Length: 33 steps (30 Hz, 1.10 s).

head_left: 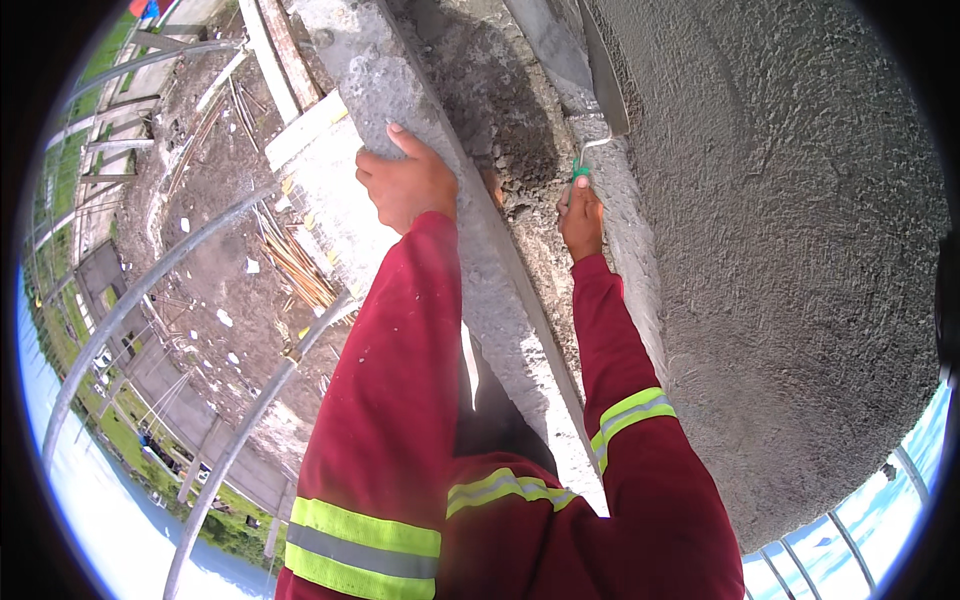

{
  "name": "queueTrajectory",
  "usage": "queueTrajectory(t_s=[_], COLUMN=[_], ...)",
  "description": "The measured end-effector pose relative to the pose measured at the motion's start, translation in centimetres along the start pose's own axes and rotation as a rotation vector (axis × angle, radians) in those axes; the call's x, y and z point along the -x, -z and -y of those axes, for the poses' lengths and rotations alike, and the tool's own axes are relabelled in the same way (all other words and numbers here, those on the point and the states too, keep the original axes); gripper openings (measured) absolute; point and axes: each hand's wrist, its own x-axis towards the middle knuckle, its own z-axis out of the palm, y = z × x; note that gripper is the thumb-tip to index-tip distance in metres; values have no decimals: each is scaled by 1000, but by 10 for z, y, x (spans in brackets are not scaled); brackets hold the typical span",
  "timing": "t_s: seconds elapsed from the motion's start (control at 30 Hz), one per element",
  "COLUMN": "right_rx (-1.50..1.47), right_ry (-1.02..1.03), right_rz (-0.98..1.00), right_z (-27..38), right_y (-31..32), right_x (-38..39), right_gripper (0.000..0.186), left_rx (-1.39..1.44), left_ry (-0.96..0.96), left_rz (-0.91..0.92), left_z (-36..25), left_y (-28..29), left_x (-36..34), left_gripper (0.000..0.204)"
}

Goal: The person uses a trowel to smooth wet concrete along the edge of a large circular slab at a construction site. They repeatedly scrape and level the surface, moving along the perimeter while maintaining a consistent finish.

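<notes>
My left hand clamps its fingers over the edge of the long, stiff, probably heavy straightedge board against the rough plastered wall, while my right hand grips the green handle below the light, rigid trowel blade.

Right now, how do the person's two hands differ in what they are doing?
The left hand grips the edge of a long grey straightedge board; the right hand holds a green-handled trowel. The left hand sits nearer the open drop, the right hand against the rough plastered wall. Both reach up from red sleeves.
</notes>
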Motion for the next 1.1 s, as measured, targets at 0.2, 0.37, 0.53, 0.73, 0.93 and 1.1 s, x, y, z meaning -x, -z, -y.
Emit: queueTrajectory(t_s=[0.2,0.37,0.53,0.73,0.93,1.1], right_rx=[452,172,325,335,199,352], right_ry=[-232,-6,-478,-300,-231,-341], right_rz=[187,65,135,126,26,99], right_z=[-39,-36,-30,-36,-30,-20], right_y=[-10,-2,12,7,4,-2], right_x=[27,20,6,7,13,12], right_gripper=[68,66,72,70,75,68], left_rx=[14,22,19,49,18,3], left_ry=[-20,-27,-38,-1,-24,-35], left_rz=[-27,-18,-20,3,-14,-27], left_z=[0,2,2,3,2,0], left_y=[-1,0,0,0,0,-3], left_x=[-2,-1,-1,-1,-1,-3], left_gripper=[67,66,65,71,66,66])
